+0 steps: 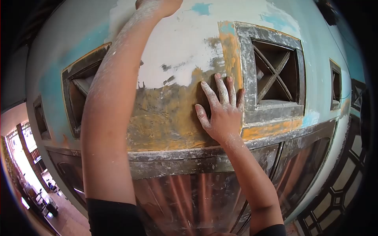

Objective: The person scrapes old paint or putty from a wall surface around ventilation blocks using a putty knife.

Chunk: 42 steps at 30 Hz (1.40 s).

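My right hand (225, 114) lies flat against the wall (165, 114), fingers spread and coated in white dust. It rests on a patch of brown and ochre stains, just left of a wooden vent frame (272, 112) with crossed bars. High up, my left hand (161, 6) is at the white patch of wall (173, 51). The top edge of the view cuts its fingers off, so their grip and anything in them are hidden. White powder covers my left forearm (112, 78).
Another vent frame (71, 98) is partly behind my left arm. Below runs a worn wooden ledge (177, 155) above glazed panels (189, 200) with reddish folds showing. At right is a dark lattice panel (334, 188); at left, a bright opening (27, 161).
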Available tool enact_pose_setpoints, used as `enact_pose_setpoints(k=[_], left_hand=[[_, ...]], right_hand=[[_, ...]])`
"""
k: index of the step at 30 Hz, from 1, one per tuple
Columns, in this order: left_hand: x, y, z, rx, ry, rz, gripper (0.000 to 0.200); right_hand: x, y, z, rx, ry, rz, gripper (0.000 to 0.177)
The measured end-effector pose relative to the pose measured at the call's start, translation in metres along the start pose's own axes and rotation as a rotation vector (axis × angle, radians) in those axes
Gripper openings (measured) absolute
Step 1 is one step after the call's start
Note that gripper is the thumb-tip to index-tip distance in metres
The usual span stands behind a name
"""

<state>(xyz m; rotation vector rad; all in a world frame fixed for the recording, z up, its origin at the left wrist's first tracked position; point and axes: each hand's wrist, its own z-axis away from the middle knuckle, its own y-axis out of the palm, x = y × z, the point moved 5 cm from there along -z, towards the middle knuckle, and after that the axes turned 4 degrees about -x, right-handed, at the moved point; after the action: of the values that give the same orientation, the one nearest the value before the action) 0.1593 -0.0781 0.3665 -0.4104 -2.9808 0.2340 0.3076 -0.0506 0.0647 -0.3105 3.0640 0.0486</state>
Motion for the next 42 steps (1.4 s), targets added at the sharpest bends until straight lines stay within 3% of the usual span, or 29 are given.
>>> enact_pose_setpoints(k=[3, 7, 10, 12, 15, 20, 22, 25, 28, 33, 37, 42], left_hand=[[0.002, -0.016, 0.008, -0.073, 0.036, -0.001, 0.059], [0.008, 0.009, -0.027, -0.032, 0.057, 0.06, 0.059], [-0.004, 0.007, -0.011, -0.126, -0.012, 0.067, 0.056], [-0.021, -0.016, 0.02, -0.087, 0.181, 0.121, 0.052], [-0.017, -0.005, -0.012, -0.013, 0.162, 0.07, 0.05], [-0.038, 0.019, -0.034, -0.063, 0.14, 0.049, 0.051], [-0.044, 0.02, -0.027, -0.267, 0.082, 0.116, 0.052], [-0.051, 0.01, -0.029, -0.082, 0.07, 0.1, 0.054], [-0.054, -0.009, -0.02, -0.055, 0.167, 0.106, 0.054], [-0.064, 0.027, -0.05, -0.153, 0.075, 0.051, 0.055], [-0.06, 0.03, -0.034, -0.12, 0.061, 0.089, 0.051], [-0.019, 0.005, 0.029, -0.056, 0.188, 0.042, 0.046]], right_hand=[[0.0, 0.001, -0.001, 0.009, -0.001, 0.009, 0.06], [0.001, -0.001, -0.001, 0.006, -0.005, 0.018, 0.06], [0.003, 0.0, 0.001, 0.007, -0.004, 0.027, 0.061], [0.005, 0.0, 0.005, 0.03, -0.01, 0.015, 0.061], [0.006, 0.001, 0.011, 0.075, -0.013, -0.003, 0.061], [0.004, 0.0, 0.03, 0.085, -0.022, -0.013, 0.062], [0.001, -0.001, 0.034, 0.093, -0.018, -0.009, 0.062], [-0.002, -0.003, 0.042, 0.091, -0.018, -0.008, 0.062], [-0.003, -0.001, 0.043, 0.081, -0.033, -0.046, 0.061], [-0.004, -0.001, 0.043, 0.099, -0.029, -0.049, 0.061], [-0.005, -0.003, 0.042, 0.077, -0.031, -0.056, 0.06], [-0.005, -0.005, 0.041, 0.053, -0.024, -0.063, 0.059]])
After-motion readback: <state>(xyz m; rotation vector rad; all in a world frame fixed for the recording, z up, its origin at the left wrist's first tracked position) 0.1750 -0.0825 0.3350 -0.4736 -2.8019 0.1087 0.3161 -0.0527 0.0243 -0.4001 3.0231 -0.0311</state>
